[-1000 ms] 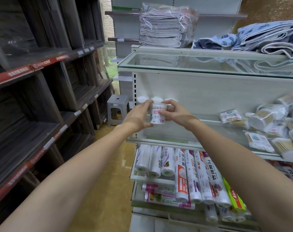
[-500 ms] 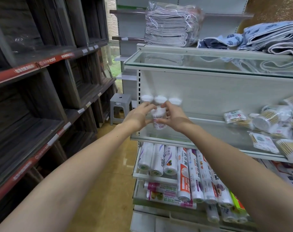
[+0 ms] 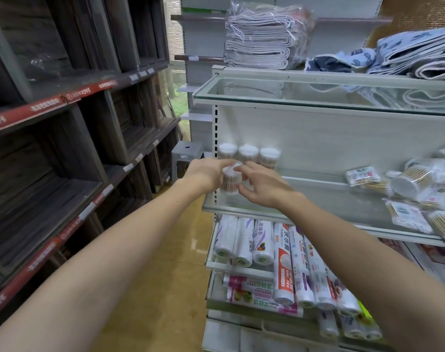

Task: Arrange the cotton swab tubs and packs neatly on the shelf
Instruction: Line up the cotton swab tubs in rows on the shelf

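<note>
A clear cotton swab tub (image 3: 230, 180) with a white lid stands at the left end of the glass shelf (image 3: 317, 199). My left hand (image 3: 206, 174) grips it from the left and my right hand (image 3: 262, 185) holds it from the right. Three more tubs (image 3: 248, 153) stand in a row against the back panel just behind it. At the right end of the shelf lies a loose heap of tubs and flat swab packs (image 3: 416, 191), some tipped on their sides.
Rolls of plastic wrap (image 3: 267, 250) fill the racks below the shelf. Another glass shelf (image 3: 317, 97) hangs above, with folded textiles (image 3: 264, 36) on top. Dark wooden shelving (image 3: 64, 148) lines the left side of the aisle. A grey stool (image 3: 185, 153) stands on the floor behind.
Both hands have lowered the tub from in front of the back row down onto the left end of the shelf. The tub now stands upright with its lid up.
</note>
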Demonstrator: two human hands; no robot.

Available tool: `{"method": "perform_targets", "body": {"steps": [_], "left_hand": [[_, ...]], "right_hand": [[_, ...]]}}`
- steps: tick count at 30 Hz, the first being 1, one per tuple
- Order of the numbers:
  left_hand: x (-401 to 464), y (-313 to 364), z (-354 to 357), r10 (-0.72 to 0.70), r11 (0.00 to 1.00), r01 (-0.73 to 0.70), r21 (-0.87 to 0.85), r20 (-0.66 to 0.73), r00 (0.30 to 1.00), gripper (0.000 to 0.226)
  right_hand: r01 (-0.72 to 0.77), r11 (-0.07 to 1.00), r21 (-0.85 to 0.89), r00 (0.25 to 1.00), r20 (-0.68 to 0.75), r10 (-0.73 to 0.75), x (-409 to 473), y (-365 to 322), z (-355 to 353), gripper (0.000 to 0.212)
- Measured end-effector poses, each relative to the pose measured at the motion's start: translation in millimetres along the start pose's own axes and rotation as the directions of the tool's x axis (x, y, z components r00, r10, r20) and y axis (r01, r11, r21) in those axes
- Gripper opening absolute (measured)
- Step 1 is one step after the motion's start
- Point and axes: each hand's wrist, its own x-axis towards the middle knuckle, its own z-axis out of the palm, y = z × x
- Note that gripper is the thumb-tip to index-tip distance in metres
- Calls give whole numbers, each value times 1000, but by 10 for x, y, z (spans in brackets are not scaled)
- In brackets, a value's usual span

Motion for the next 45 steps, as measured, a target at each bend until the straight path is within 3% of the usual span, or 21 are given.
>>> {"method": "perform_targets", "body": {"steps": [4,6,10,21,31,38,43,45], "left_hand": [[-107,-144,64,58,989,-86,-123,-217,975,40],[-136,-207,99,135,975,-173,-143,-244,960,35],[-164,-305,152,200,962,-235,-138,-231,952,41],[1,-272,168,23,994,-28,-109,-51,998,53],[77,-302,115,5,987,2,-161,47,999,70],[152,-294,21,-24,941,57,-335,100,995,57],[295,-44,-134,-77,943,93,-321,64,995,41],[337,150,-131,-40,953,41,-300,7,999,39]], "right_hand": [[22,1000,-2,998,-65,-22,27,-31,25,48],[27,999,-21,997,-76,-29,49,-39,36,50],[-9,999,37,999,-40,10,88,-72,51,51],[-162,981,106,986,62,156,272,-129,122,60],[-198,973,117,979,78,190,361,-136,124,61],[-203,969,140,976,111,188,372,-120,99,65],[-216,961,171,976,12,217,228,5,-8,58],[-250,960,125,968,21,249,100,139,-88,50]]}}
